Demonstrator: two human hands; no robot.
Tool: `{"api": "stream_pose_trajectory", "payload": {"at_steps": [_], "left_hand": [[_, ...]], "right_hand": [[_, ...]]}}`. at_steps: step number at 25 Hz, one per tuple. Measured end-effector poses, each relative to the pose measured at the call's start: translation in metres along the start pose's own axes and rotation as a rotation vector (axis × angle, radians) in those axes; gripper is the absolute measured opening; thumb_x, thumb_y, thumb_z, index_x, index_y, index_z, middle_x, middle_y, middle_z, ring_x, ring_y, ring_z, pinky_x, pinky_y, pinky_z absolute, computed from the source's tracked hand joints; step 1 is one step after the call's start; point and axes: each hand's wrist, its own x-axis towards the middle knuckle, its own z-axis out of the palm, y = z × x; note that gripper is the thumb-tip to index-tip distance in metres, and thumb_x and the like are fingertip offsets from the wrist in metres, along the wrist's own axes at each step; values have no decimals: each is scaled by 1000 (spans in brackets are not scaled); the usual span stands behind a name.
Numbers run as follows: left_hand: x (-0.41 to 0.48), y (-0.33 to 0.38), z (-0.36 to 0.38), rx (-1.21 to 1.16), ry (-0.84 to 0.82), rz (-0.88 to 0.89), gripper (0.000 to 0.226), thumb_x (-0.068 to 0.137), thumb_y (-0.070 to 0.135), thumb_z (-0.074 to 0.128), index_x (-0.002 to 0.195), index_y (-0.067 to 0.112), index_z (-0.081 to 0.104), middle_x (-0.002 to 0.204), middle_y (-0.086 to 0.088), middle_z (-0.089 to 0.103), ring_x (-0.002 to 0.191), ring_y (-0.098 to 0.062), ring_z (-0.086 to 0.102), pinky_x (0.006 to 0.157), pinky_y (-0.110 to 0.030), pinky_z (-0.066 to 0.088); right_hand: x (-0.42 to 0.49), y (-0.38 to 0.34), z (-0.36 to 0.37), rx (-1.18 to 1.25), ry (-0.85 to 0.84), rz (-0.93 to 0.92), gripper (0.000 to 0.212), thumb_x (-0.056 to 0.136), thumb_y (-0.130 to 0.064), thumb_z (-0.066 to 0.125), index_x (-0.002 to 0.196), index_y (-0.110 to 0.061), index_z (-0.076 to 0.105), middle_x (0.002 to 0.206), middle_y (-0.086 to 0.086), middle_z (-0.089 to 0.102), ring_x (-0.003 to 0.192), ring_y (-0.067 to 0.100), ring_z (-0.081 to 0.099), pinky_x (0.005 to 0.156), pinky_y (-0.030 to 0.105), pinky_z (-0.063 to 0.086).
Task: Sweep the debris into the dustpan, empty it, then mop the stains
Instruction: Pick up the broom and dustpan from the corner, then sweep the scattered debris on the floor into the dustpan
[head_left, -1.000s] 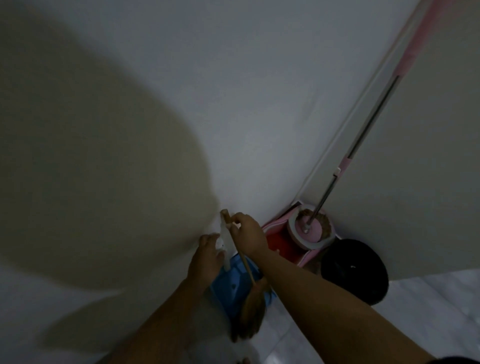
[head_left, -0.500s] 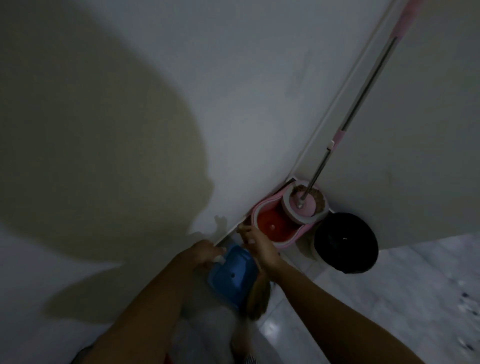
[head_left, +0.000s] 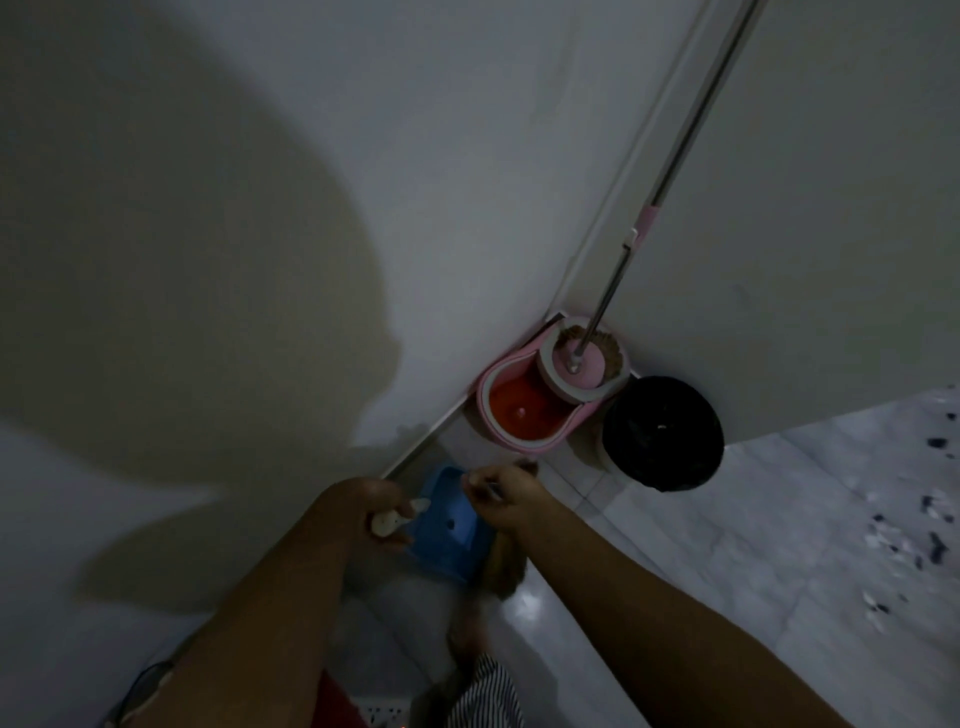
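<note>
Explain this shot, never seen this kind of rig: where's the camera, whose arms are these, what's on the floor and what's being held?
There is no robot here. A person wears one wide-angle camera on the head, looking down, so the two bare arms are the person's own. The left hand grips a pale handle, which seems to belong to the blue dustpan. The right hand is closed on a thin stick, apparently the broom whose brown bristles hang below. In the corner stands a pink mop bucket with the mop parked in its spinner, next to a black-lined bin. Dark debris is scattered on the pale tiled floor at right. The light is dim, so fine detail is uncertain.
</note>
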Motion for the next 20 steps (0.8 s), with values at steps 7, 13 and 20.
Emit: {"api": "stream_pose_trajectory", "payload": {"at_steps": [7,13,20], "left_hand": [[-2,-13,44,46,155,20,52,95,8,50,142,-4,32,111,-28,59,70,-29,60,64,-38,54],[-28,-12,115,357,72,-28,16,96,14,49,93,-1,53,77,-13,59,61,-20,56,51,-28,46],[-54,-30,220,147,132,51,15,92,12,57,101,1,52,77,-17,60,63,-22,57,54,-30,49]], "right_hand": [[3,1,-98,-34,148,136,26,99,-11,50,74,-5,51,65,6,50,37,7,45,35,12,37],[-60,-6,-169,131,120,156,23,101,-11,45,81,-2,51,56,7,51,27,9,46,28,14,39],[-188,9,-285,398,-46,57,25,103,-9,39,83,1,50,49,8,48,24,8,40,27,11,36]]}}
